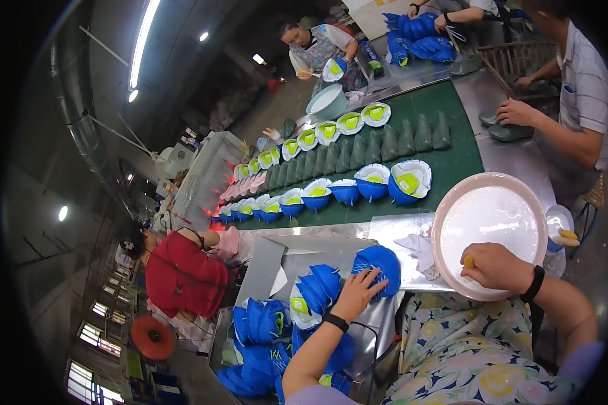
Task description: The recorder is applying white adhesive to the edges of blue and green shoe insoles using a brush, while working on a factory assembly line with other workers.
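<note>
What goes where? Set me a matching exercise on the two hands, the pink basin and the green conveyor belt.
Things:
1. left hand
2. right hand
3. pink basin
4. green conveyor belt

Places or states:
A. carries rows of blue shoe uppers
B. rests on a blue shoe upper
C. holds white liquid
D. grips a yellow handle over the basin

Pairs: 1-B, 2-D, 3-C, 4-A

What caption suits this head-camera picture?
Left hand on a blue shoe upper; right hand grips a yellow-handled tool in a pink basin.
</note>
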`<state>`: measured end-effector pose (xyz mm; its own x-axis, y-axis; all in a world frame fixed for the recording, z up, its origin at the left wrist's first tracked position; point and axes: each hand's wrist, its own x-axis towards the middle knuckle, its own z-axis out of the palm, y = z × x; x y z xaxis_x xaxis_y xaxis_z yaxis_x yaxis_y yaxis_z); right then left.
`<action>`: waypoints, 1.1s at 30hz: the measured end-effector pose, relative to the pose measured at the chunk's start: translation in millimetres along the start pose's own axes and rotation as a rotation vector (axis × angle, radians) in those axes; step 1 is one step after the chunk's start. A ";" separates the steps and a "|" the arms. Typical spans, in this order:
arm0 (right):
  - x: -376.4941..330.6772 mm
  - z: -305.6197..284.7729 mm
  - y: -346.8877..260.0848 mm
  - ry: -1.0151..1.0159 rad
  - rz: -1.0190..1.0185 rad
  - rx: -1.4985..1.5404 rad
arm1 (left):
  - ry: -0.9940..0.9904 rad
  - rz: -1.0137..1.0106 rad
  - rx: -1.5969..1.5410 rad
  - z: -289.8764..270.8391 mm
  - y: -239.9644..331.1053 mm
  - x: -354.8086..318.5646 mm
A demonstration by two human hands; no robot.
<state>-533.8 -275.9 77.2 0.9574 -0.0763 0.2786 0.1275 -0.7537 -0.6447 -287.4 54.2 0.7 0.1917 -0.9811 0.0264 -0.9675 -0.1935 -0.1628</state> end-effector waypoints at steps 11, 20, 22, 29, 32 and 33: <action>-15.6 -68.1 42.1 0.317 0.138 0.025 | 0.341 -0.363 -0.611 -58.6 -62.5 28.8; 19.7 -95.6 30.7 0.464 -0.076 0.356 | 0.083 -0.237 -1.372 -91.9 14.9 143.4; 18.7 -99.5 23.9 0.470 -0.131 0.366 | 0.086 -0.163 -1.331 -98.3 38.5 157.9; -7.9 -84.9 30.6 0.622 0.154 0.183 | 0.492 -0.306 -1.562 -56.4 69.8 169.5; -10.4 -71.1 26.9 0.667 0.222 0.245 | 0.612 -0.155 -1.272 -52.2 80.2 173.0; -11.7 -67.5 25.1 0.692 0.278 0.281 | 0.657 -0.200 -1.467 -47.9 85.5 177.3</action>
<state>-559.3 -338.0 105.8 0.5975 -0.6950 0.3999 0.0563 -0.4612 -0.8855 -344.0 -136.6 38.7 0.6003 -0.6995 0.3878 -0.3274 0.2275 0.9171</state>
